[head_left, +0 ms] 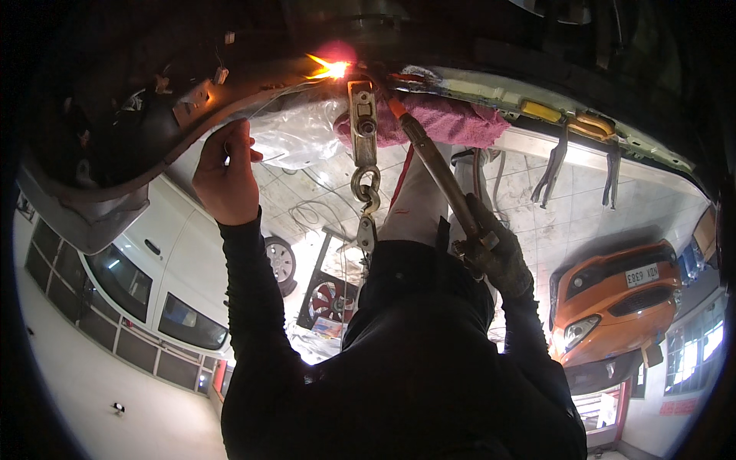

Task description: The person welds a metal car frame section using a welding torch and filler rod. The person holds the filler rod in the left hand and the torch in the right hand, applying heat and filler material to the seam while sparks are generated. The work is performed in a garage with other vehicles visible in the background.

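Note:
My bare left hand (228,175) is raised on the left, its fingers pinched on a thin filler rod (285,95) that slants up toward a bright orange flame (331,70). In my gloved right hand (500,249) is a gas torch (441,172), its long neck reaching up and left to the flame. The flame burns against the edge of a car body panel (468,90). Just below it, a metal pull clamp (363,126) grips the edge, with a hook (366,188) hanging from it. The torch tip is hard to make out in the glare.
A pink towel (452,123) and clear plastic sheeting (299,132) lie under the panel edge. Yellow-handled pliers (556,161) hang at the right. Hoses and cables (310,215) cross the tiled floor. A fan (331,299), an orange car (621,299) and a white vehicle (172,253) stand around.

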The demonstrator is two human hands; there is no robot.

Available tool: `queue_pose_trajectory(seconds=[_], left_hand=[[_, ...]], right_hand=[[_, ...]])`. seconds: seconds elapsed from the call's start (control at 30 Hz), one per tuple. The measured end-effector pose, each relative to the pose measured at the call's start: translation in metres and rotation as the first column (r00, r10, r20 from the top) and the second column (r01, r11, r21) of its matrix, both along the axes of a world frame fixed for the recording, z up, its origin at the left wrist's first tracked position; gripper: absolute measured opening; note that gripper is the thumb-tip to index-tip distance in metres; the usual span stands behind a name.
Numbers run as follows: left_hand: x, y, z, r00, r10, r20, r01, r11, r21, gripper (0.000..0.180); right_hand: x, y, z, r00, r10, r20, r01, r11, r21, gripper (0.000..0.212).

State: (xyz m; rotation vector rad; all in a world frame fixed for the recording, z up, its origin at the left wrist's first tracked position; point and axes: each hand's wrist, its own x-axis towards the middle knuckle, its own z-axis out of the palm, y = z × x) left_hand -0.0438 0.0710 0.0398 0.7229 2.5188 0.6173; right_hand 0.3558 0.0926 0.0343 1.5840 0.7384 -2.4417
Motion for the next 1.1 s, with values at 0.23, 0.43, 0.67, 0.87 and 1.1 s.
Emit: queue_pose_trajectory(seconds=[0.23,0.43,0.67,0.87,1.1], left_hand=[[0.001,-0.0007,-0.0021,0.999,0.002,0.043,-0.004,0.999,0.05,0.016],[-0.0025,-0.0034,-0.0046,0.999,-0.008,0.033,0.006,0.999,0.052,0.015],[-0.0012,-0.001,-0.0035,1.0,0.004,0.03,-0.005,0.999,0.032,0.015],[0.0002,0.001,-0.0026,1.0,-0.005,0.03,0.004,0.999,0.037,0.015],[-0.0028,-0.0008,0.0008,0.998,0.034,0.049,-0.036,0.998,0.049,0.018]], right_hand=[[-0.0008,0.0003,-0.0004,0.991,-0.133,0.003,0.133,0.985,-0.11,0.085],[0.0017,0.0,-0.0016,0.996,-0.087,-0.008,0.087,0.996,-0.032,0.08],[0.0053,0.001,-0.0031,0.988,-0.149,-0.038,0.144,0.984,-0.103,0.08],[0.0043,0.0044,-0.0018,0.99,-0.137,-0.039,0.132,0.985,-0.106,0.079],[0.0025,0.0061,-0.0006,0.993,-0.116,-0.026,0.113,0.99,-0.087,0.079]])
